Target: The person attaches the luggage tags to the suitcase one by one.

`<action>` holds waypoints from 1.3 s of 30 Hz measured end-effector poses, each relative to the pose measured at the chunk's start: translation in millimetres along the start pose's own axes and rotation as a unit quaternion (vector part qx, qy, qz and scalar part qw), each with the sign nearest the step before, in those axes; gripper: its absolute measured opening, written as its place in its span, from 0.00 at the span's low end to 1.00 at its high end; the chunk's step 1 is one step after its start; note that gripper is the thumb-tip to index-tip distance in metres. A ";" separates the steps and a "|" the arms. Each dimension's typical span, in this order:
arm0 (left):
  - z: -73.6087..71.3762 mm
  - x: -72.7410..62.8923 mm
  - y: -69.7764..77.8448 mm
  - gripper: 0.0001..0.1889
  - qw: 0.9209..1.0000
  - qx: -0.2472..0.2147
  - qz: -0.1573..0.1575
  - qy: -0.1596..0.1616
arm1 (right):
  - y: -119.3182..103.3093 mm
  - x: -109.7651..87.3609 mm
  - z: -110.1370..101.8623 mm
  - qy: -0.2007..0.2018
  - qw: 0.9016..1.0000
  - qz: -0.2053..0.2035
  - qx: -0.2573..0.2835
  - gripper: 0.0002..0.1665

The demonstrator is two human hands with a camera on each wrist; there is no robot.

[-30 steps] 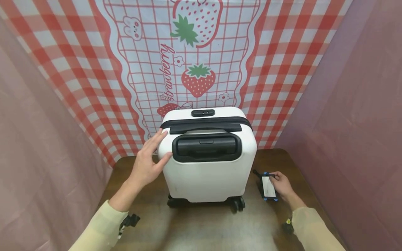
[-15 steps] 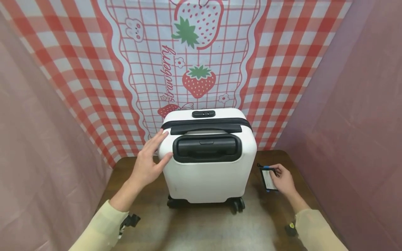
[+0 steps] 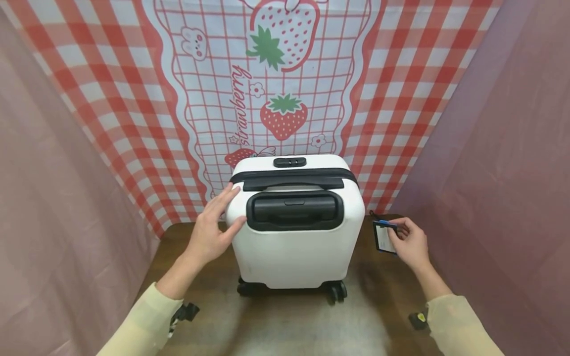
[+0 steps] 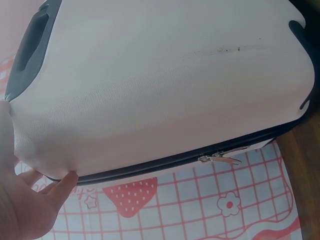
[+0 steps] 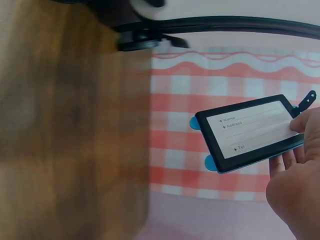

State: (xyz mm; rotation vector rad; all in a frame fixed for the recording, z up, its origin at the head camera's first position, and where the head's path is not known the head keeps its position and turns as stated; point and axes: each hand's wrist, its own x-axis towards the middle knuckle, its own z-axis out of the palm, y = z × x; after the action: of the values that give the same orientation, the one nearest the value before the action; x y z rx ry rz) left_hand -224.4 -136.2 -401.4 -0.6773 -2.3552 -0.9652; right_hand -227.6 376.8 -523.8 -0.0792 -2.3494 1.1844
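A white hard-shell suitcase (image 3: pixel 289 257) stands upright on the wooden table, with its black telescopic handle (image 3: pixel 295 210) pushed down in its recess. My left hand (image 3: pixel 211 230) rests on the suitcase's upper left corner, fingers spread; the left wrist view shows the fingertips near the black zipper (image 4: pixel 150 169). To the right of the case, my right hand (image 3: pixel 410 242) pinches a luggage tag (image 3: pixel 384 237) above the table. In the right wrist view the luggage tag (image 5: pixel 250 131) has a black frame, blue rounded parts, a short black strap and a card printed Name, Address and Tel.
The brown wooden table (image 3: pixel 307 326) ends at a red and white checked strawberry cloth (image 3: pixel 285 118) hanging behind the suitcase. Pinkish curtains (image 3: pixel 498 148) flank both sides. Black caster wheels (image 3: pixel 336 291) support the case. A combination lock (image 3: pixel 289 161) sits on top.
My right hand has lifted the luggage tag up and slightly to the right, away from the table. The left hand has stayed on the suitcase corner.
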 end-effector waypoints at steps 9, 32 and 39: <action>-0.6 -1.9 -2.2 0.38 1.000 0.001 0.006 0.012 | -30.3 5.0 -9.2 0.074 0.994 -0.075 0.023 0.10; 2.6 -3.8 -3.7 0.38 1.000 -0.006 0.000 0.007 | -99.6 6.6 -34.6 0.134 0.968 -0.196 0.076 0.11; 1.2 0.3 -1.1 0.38 1.000 -0.006 0.001 0.004 | -107.8 14.7 -45.1 0.138 0.965 -0.209 0.085 0.11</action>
State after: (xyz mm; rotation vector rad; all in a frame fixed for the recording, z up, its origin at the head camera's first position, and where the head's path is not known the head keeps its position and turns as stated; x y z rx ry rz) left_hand -225.6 -135.8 -402.5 -0.6785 -2.3445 -0.9792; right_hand -201.5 347.3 -412.9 0.2804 -1.8936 1.0773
